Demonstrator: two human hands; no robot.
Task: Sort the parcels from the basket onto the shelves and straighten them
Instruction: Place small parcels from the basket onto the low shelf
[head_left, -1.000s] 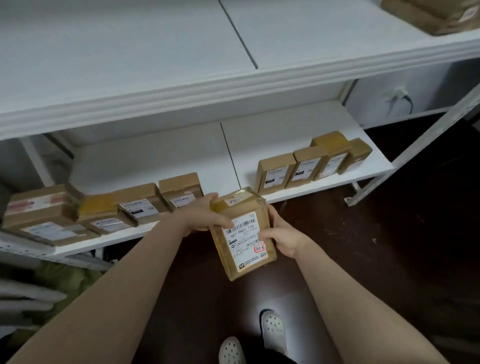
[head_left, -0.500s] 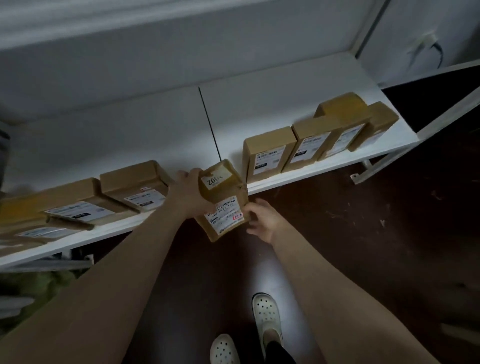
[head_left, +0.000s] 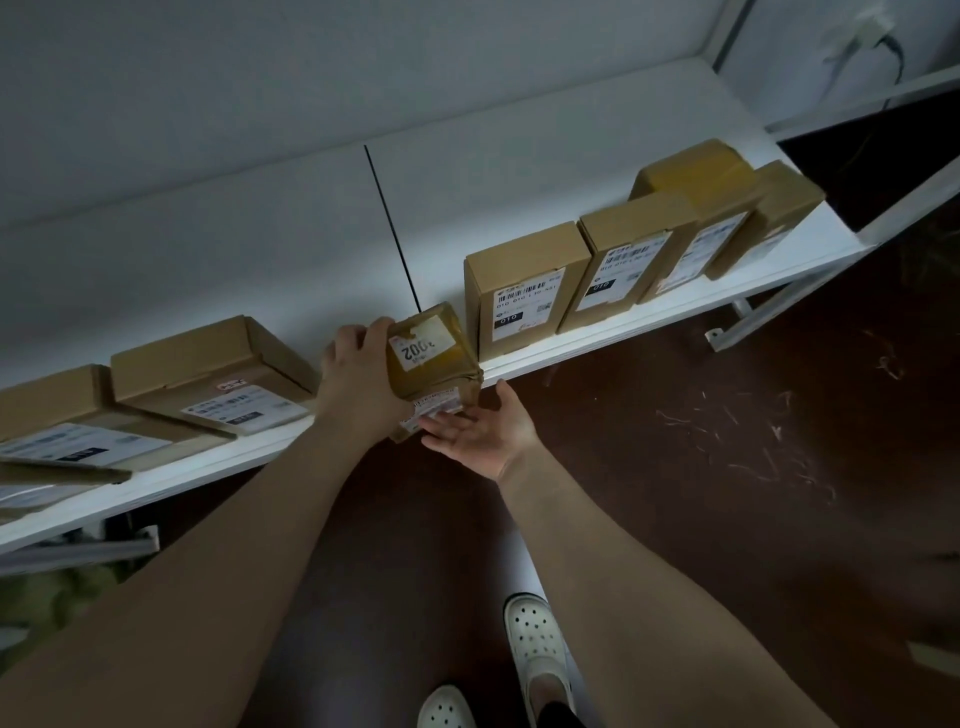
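Observation:
A tape-wrapped brown parcel (head_left: 431, 358) with a white label stands upright at the front edge of the low white shelf (head_left: 597, 343), just left of a row of standing boxes. My left hand (head_left: 358, 374) grips its left side. My right hand (head_left: 480, 428) is below its front face, palm up with fingers spread, fingertips touching the parcel's lower label. The nearest box in the row (head_left: 522, 291) is close beside the parcel on the right. The basket is out of sight.
Several cardboard boxes stand in a row on the shelf's right half, the last (head_left: 769, 218) near its end. Flat boxes (head_left: 208, 374) lie on the left half. Behind them the shelf is bare white. Dark floor and my white shoes (head_left: 537, 644) are below.
The parcel moved up and forward from in front of my body onto the shelf edge. My right hand let go of its side and now lies open under its front.

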